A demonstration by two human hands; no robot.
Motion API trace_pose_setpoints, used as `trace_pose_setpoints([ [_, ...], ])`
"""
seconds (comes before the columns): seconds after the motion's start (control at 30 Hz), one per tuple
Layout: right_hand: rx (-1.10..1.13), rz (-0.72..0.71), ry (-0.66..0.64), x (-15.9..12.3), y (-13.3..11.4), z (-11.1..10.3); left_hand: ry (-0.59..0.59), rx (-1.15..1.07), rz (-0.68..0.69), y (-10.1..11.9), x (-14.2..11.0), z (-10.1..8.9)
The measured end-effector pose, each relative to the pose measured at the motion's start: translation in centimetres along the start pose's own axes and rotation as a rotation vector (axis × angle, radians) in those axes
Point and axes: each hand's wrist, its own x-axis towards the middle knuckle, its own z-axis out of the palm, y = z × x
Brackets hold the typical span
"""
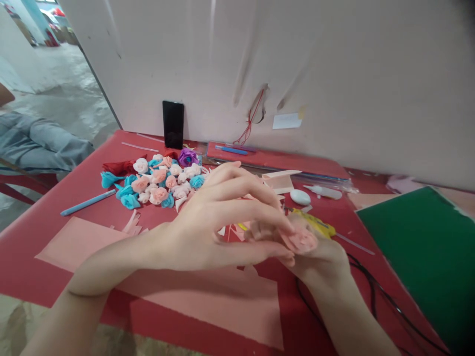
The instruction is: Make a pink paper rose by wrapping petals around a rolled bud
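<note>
pink rose [304,241], bloom rightward, long axis near sideways, pinched between left fingers [260,211], right fingers [261,231] unclear in grip

Held rose [307,241] pale pink. Large paper sheet [237,304] plain salmon pink. Flower pile [159,177] mixes white, peach, turquoise; single bloom [188,157] purple. Surface [27,269] red. Board [426,267] deep green. Phone [173,124] black. Pen [89,201] light blue. Tool [319,226] yellow with dark markings. Cable [389,292] black. Hanging cord [252,118] red. Oval object [300,197] white. Wall panel [334,64] greyish white, dark-streaked.
</note>
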Motion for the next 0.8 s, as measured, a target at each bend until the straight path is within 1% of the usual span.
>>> trace_pose_setpoints([
  [0.13,0.149,0.093,0.055,-0.5,0.7,0.3,0.027,-0.014,-0.057,0.2,-0.1,0.0],
  [0.2,0.198,0.120,0.063,-0.7,0.8,0.4,0.022,-0.031,-0.100,0.4,-0.2,-0.1],
  [0.37,0.256,0.137,0.018,-0.7,0.8,0.5,-0.086,-0.103,-0.265,0.9,-0.2,-0.5],
  [0.47,0.262,0.141,-0.007,-0.6,0.8,0.3,-0.138,-0.154,-0.311,1.1,-0.1,-0.6],
  [0.53,0.259,0.139,-0.010,-0.6,0.8,0.2,-0.150,-0.159,-0.293,1.0,-0.1,-0.6],
  [0.6,0.247,0.152,-0.006,-0.6,0.7,0.2,-0.119,-0.129,-0.231,0.8,-0.2,-0.5],
  [0.7,0.231,0.187,0.028,-0.6,0.6,0.4,-0.033,-0.054,-0.079,0.4,-0.3,-0.3],
  [0.8,0.199,0.223,0.075,-0.7,0.6,0.8,0.024,0.016,0.056,0.1,-0.2,-0.2],
])
